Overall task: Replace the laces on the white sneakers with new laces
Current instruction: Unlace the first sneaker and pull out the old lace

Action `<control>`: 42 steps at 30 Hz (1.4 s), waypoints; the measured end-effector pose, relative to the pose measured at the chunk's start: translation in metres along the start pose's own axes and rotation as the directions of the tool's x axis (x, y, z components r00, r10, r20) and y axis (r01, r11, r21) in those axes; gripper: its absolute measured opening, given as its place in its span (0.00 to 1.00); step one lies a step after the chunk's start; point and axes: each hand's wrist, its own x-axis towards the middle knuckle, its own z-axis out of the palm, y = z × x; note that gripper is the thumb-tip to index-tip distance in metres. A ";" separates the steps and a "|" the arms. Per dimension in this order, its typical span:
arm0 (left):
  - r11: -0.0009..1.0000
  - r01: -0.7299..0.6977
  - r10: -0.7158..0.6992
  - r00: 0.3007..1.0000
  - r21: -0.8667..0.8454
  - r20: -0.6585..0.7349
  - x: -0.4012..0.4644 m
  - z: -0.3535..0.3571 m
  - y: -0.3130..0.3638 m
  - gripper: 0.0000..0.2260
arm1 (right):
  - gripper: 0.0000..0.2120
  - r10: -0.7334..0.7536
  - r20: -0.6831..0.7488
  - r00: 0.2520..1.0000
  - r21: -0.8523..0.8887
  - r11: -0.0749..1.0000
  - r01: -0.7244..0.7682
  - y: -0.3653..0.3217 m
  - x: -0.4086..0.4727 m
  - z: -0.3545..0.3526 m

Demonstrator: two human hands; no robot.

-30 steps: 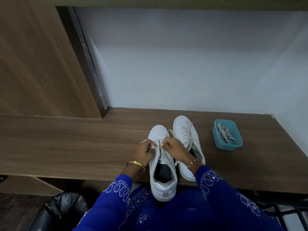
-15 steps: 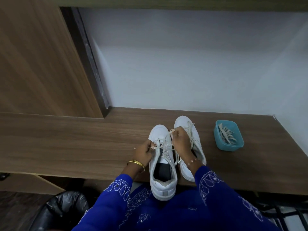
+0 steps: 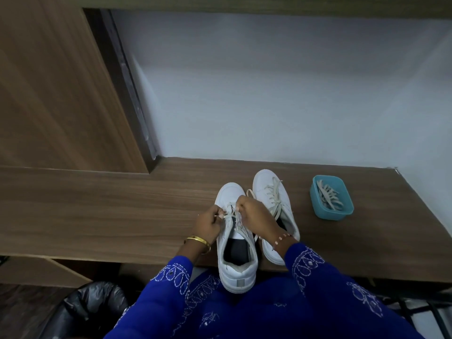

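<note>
- Pinching lace point(image 3: 231, 214) ends with both hands: left hand point(image 3: 209, 222) fingers clamped on 1 end, right hand point(image 3: 254, 214) fingers on the other, likely to work it through the eyelets.
- Kept near sneaker point(image 3: 236, 238) heel-first, overhanging the shelf point(image 3: 97, 209) edge for reach.
- Left second sneaker point(image 3: 274, 206) laced just beside; spare laces point(image 3: 329, 198) in teal tub point(image 3: 341, 212) nearby.

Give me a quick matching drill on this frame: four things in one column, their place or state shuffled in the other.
Things:
1. near sneaker
2. far sneaker
3. teal tub
4. gold bangle

Places or states:
A. holds loose laces
B. on the left wrist
C. heel overhangs the desk edge
D. laced, untouched by fingers

Pairs: 1-C, 2-D, 3-A, 4-B
</note>
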 end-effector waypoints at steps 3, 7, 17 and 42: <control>1.000 -0.016 0.016 1.000 -0.021 0.002 -0.002 0.000 0.003 0.06 | 0.12 0.243 0.020 0.970 0.529 0.821 -0.217 0.001 0.005 -0.010; 0.999 -0.021 0.021 1.000 -0.041 0.001 -0.002 0.001 0.003 0.05 | 0.11 0.350 0.061 0.935 0.893 0.400 -0.208 -0.005 0.004 -0.030; 1.000 -0.014 0.014 1.000 -0.018 0.002 -0.005 -0.002 0.005 0.07 | 0.12 0.459 0.009 0.889 0.993 -0.105 0.044 -0.016 0.019 -0.064; 0.999 0.006 -0.005 1.000 -0.037 0.025 -0.008 -0.004 0.008 0.12 | 0.07 0.314 -0.098 0.944 0.381 0.889 -0.256 -0.005 0.002 -0.003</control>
